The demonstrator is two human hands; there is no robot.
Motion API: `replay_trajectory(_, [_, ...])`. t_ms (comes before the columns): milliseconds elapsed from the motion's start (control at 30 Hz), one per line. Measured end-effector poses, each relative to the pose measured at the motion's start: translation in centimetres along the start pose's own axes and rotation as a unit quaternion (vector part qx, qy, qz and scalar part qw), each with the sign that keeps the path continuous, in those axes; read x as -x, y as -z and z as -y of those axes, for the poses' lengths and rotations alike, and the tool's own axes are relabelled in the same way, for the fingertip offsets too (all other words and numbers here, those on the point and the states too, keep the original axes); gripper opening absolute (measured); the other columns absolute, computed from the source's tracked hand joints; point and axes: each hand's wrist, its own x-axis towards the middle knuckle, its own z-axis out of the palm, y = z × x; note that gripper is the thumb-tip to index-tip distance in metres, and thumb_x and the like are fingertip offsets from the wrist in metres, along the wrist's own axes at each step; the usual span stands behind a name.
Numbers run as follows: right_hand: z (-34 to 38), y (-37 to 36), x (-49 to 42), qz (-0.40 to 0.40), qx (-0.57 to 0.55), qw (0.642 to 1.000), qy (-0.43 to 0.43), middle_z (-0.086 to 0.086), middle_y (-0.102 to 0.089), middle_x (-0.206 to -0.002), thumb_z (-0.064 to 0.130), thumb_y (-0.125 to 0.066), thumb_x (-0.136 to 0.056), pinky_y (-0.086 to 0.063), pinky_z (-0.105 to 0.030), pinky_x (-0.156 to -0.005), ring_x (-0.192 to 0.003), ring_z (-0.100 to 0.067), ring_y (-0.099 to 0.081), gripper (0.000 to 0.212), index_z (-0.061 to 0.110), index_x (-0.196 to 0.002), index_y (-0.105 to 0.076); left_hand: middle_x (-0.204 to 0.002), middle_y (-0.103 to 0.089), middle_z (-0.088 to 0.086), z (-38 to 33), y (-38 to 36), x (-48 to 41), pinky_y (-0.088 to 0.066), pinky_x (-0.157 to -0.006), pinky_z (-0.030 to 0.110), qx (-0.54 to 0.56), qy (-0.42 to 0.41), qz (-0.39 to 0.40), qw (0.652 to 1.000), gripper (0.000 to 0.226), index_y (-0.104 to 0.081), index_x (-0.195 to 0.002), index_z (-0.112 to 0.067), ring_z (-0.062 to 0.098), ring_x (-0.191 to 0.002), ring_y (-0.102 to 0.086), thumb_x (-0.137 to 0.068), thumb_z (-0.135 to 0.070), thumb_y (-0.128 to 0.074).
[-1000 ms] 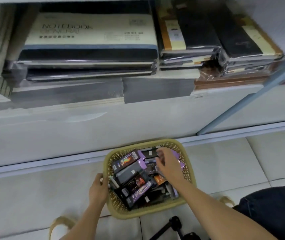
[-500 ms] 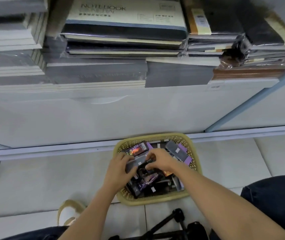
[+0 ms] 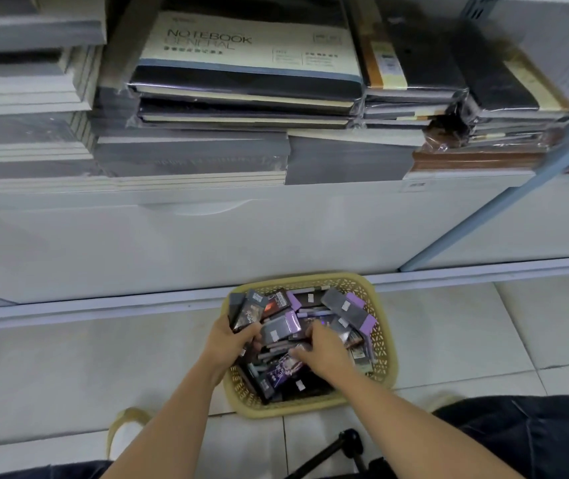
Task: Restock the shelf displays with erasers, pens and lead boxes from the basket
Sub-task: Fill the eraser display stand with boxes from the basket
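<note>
Yellow lattice plastic basket (image 3: 381, 340) sits on the floor (image 3: 68, 375), lower centre. Your left hand (image 3: 231, 340) grips a stack of dark flat packs (image 3: 246, 311) at its left wall. Your right hand (image 3: 322, 350) curls into the pile; hold not discernible. Grey-and-purple flat pack (image 3: 281, 328) lies between both, long axis left-right, nearer left.

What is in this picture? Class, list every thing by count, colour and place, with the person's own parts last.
basket: one, yellow, on the floor before the shelf.
small packs: many, black, grey and purple, in the basket.
NOTEBOOK pad: one, cream and black, top of the middle shelf stack.
wrapped notebooks: several, black, shelf right.
grey pads: several stacks, grey, shelf left and middle.
black stand: one, floor, bottom edge.
left hand: one, grips dark packs at the basket's left end.
right hand: one, fingers among the packs in the middle.
</note>
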Motion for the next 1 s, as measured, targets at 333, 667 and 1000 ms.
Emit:
replay_trajectory(333, [-1.3, 2.0, -1.0, 0.06, -0.154, 0.986, -0.004, 0.007, -0.058, -0.073, 0.024, -0.072, -0.086, -0.041, -0.02, -0.059, -0.068, -0.009, -0.055, 0.016, 0.019, -0.077, -0.059, -0.063, -0.068, 0.003, -0.2, -1.2, -0.9, -0.053, -0.056, 0.021, -0.017, 0.029, 0.005, 0.999, 0.006, -0.066, -0.085, -0.004, 0.014, -0.06, -0.063, -0.09, -0.005, -0.063])
replay_trajectory(667, [4.0, 13.2, -1.0, 0.082, -0.369, 0.918, 0.123, -0.011, -0.067, -0.091, 0.004, -0.069, -0.087, -0.051, -0.026, -0.057, -0.057, -0.012, -0.06, 0.032, 0.005, -0.114, -0.052, -0.097, -0.072, 0.022, -5.0, -2.5, 1.2, -0.058, -0.078, 0.049, 0.24, 0.021, -0.038, 0.97, 0.027, -0.069, -0.1, -0.001, 0.034, -0.086, -0.068, -0.085, -0.023, -0.072])
replay_trajectory(1000, [13.8, 25.7, 7.2, 0.259, -0.082, 0.926, 0.264, 0.009, -0.066, -0.071, 0.01, -0.07, -0.087, -0.047, -0.022, -0.057, -0.059, -0.005, -0.061, 0.02, 0.013, -0.09, -0.05, -0.068, -0.072, 0.006, -17.7, -0.5, 10.8, -0.05, -0.045, 0.021, 0.136, -0.147, -0.056, 0.978, 0.01, -0.069, -0.079, -0.011, 0.013, -0.054, -0.068, -0.077, -0.01, -0.078])
